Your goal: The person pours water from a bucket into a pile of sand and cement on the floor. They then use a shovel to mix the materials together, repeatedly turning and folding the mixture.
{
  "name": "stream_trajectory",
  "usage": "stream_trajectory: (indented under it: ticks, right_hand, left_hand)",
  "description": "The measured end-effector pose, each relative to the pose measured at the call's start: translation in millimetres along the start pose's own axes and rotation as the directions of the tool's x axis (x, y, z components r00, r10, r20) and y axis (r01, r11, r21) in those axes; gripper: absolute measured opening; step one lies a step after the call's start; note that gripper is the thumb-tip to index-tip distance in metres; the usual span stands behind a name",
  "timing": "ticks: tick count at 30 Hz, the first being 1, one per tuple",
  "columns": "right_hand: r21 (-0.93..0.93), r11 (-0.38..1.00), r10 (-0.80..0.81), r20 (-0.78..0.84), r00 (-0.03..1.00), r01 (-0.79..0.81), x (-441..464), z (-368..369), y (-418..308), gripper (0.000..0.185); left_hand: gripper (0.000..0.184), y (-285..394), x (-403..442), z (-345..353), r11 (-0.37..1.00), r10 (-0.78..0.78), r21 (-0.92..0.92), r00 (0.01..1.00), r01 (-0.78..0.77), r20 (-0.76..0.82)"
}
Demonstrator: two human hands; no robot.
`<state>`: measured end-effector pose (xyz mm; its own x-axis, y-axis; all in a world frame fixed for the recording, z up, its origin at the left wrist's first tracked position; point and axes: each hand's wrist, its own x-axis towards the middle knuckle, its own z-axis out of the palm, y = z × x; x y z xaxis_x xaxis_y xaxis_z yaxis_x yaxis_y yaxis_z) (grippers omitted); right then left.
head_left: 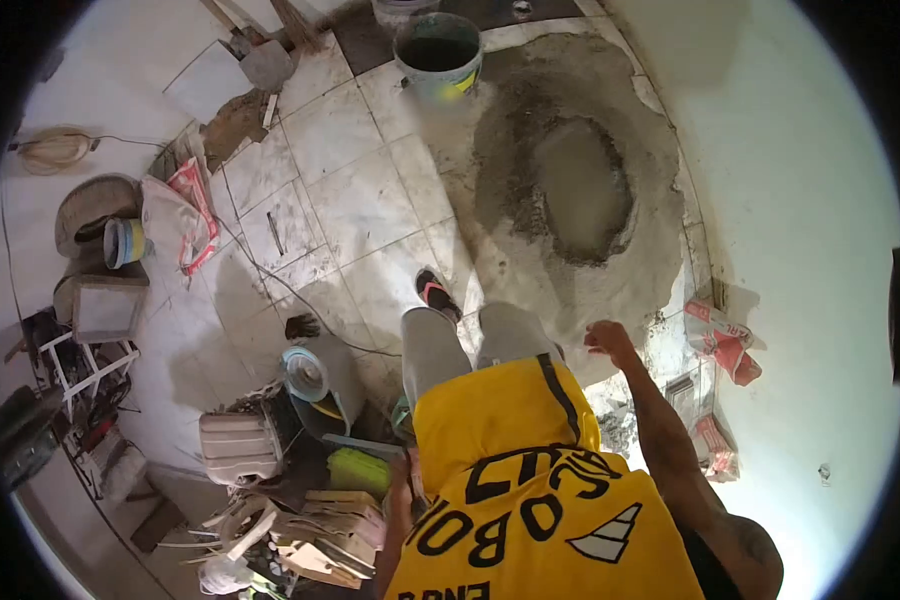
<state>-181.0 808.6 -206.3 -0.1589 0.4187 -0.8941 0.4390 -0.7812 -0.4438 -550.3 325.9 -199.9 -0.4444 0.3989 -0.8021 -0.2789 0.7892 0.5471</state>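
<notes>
My right hand hangs to the right of my knees, its fingers curled, over the floor just below a ring of grey mortar with a pool of water in its middle. Whether anything is in those fingers is too small to tell. My left arm reaches down beside the yellow shirt, near a green item; the fingers of that hand cannot be made out. A dark bucket stands at the upper left edge of the mortar.
A shovel leans at the upper left. A cable crosses the tiles. Buckets, a toolbox and wood scraps crowd the lower left. Red and white bags lie along the right wall.
</notes>
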Motion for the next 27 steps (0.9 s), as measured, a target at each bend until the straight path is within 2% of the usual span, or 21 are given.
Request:
stream_trajectory:
  ticks: [1,2,3,5,6,9,11,12,14,15,16,17,18,19,20,22,24,27]
  right_hand:
    - [-0.001,1.0,0.01,0.059,0.998,-0.01,2,13,0,0.024]
    - [0.003,1.0,0.016,0.11,0.994,-0.016,5,30,-3,0.023]
    - [-0.009,0.996,0.092,0.069,0.993,-0.091,13,48,-10,0.023]
    - [-0.024,0.973,0.231,-0.018,0.973,-0.232,29,80,-30,0.023]
    - [-0.026,0.952,0.304,-0.062,0.951,-0.306,35,92,-38,0.023]
    - [0.202,0.964,0.17,0.028,0.985,-0.172,70,122,-84,0.027]
    - [0.338,0.936,0.077,0.078,0.994,-0.099,99,146,-153,0.026]
    - [0.265,0.964,0.006,0.095,0.995,-0.031,144,153,-170,0.029]
    - [0.124,0.985,-0.136,0.127,0.983,0.12,232,166,-204,0.035]
    - [0.198,0.963,-0.2,0.079,0.977,0.181,278,176,-220,0.036]
    - [0.376,0.925,-0.072,0.053,0.996,0.047,264,193,-306,0.039]
    - [0.357,0.934,-0.022,-0.008,1.0,0.023,315,203,-328,0.04]
    - [0.071,0.997,-0.016,0.014,1.0,0.015,366,207,-356,0.039]
    - [-0.222,0.975,-0.01,0.037,0.999,0.018,417,211,-381,0.04]
    - [0.249,0.966,-0.042,-0.125,0.991,0.072,418,226,-418,0.044]
    - [0.248,0.968,-0.008,-0.128,0.992,0.04,493,234,-455,0.046]
    - [0.512,0.845,-0.057,-0.196,0.979,0.152,519,244,-490,0.048]
    - [0.618,0.782,0.17,-0.335,0.927,0.08,566,254,-539,0.049]
  left_hand:
    - [0.022,48,37,-43,0.987,0.155,-0.038,0.987,-0.156,-0.032]
    - [0.022,118,68,-83,0.927,0.361,-0.079,0.93,-0.366,-0.065]
    - [0.021,197,92,-124,0.998,-0.003,-0.063,0.979,-0.01,-0.205]
    - [0.027,284,137,-201,0.954,0.298,0.058,0.934,-0.293,-0.195]
    - [0.03,323,149,-222,0.901,0.244,-0.276,0.917,-0.335,-0.316]
    - [0.035,423,188,-243,0.965,0.216,-0.06,0.905,-0.254,-0.365]
    - [0.037,433,222,-252,0.961,0.271,0.0,0.945,-0.275,-0.185]
    - [0.038,431,237,-255,0.958,0.285,0.032,0.955,-0.283,-0.08]
    - [0.042,430,259,-251,0.942,0.137,0.305,0.99,-0.141,0.037]
    - [0.043,405,272,-257,0.929,0.077,0.356,0.993,-0.105,0.093]
    - [0.021,426,264,-231,0.91,-0.214,0.347,0.974,0.228,-0.079]
    - [0.022,410,269,-244,0.87,-0.382,0.339,0.924,0.357,0.01]
    - [0.044,368,279,-252,0.89,-0.444,0.12,0.896,0.439,0.021]
    - [0.042,376,273,-248,0.862,-0.507,0.061,0.853,0.503,0.124]
    - [0.042,396,276,-241,0.847,-0.531,0.106,0.835,0.52,0.144]
    - [0.041,438,305,-241,0.827,-0.541,0.227,0.838,0.514,0.077]
    - [0.04,492,349,-251,0.809,-0.522,0.32,0.853,0.492,0.009]
    - [0.039,564,417,-260,0.816,-0.483,0.345,0.875,0.464,-0.034]
